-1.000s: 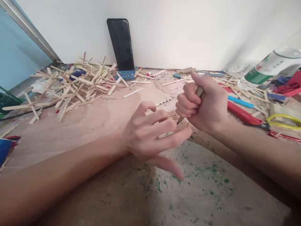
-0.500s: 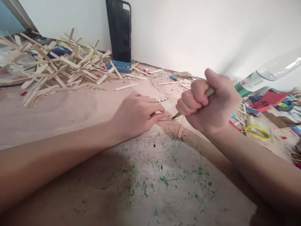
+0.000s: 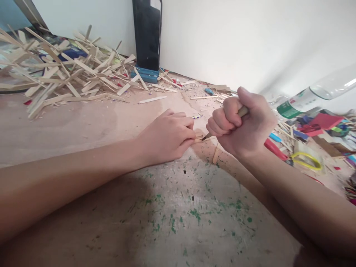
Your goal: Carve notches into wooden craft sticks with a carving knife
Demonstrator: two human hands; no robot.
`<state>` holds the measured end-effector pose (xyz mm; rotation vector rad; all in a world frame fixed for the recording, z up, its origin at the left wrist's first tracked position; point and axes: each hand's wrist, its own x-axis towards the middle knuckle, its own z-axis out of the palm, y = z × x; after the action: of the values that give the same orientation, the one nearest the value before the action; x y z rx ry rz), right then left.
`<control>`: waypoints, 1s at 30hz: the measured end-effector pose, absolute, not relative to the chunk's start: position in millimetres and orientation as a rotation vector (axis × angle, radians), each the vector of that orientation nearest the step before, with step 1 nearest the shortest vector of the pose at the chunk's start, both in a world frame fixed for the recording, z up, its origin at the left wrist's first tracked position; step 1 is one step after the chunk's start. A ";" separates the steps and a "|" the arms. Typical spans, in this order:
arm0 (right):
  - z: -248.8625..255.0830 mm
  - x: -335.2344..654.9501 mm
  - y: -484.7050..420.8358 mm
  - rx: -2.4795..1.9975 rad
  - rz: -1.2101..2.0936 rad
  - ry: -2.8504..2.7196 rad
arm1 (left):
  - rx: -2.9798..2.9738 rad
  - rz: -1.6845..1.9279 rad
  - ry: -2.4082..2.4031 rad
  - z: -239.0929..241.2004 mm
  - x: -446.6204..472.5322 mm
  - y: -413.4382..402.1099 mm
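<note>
Right hand point(image 3: 244, 122) clenched around a slim tool point(image 3: 207, 137), dark tip at small wooden pieces point(image 3: 198, 139), left hand point(image 3: 169, 137) curled against them, grip unclear

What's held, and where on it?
Right hand: pencil-like tool, fist around its middle, dark tip out. Left hand: at small wooden pieces; hold unclear.

Beyond the grip stands a plain white wall point(image 3: 211, 40), with a soft shadow point(image 3: 278, 68) slanting across it rightward. Far left of the grip, a greyish strip point(image 3: 31, 15) borders a blue surface point(image 3: 11, 15). Below the grip, the green-speckled tabletop point(image 3: 167, 207) darkens.
</note>
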<state>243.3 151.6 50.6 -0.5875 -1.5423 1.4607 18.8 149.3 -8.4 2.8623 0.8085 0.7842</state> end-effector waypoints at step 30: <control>50.9 239.6 140.6 -0.626 1.444 -1.601 | 2.944 0.761 0.846 -10.0 23.2 146.8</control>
<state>239.6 140.6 50.9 -0.6259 -1.6009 1.4437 23.2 146.8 -10.0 2.9443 0.8463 0.7608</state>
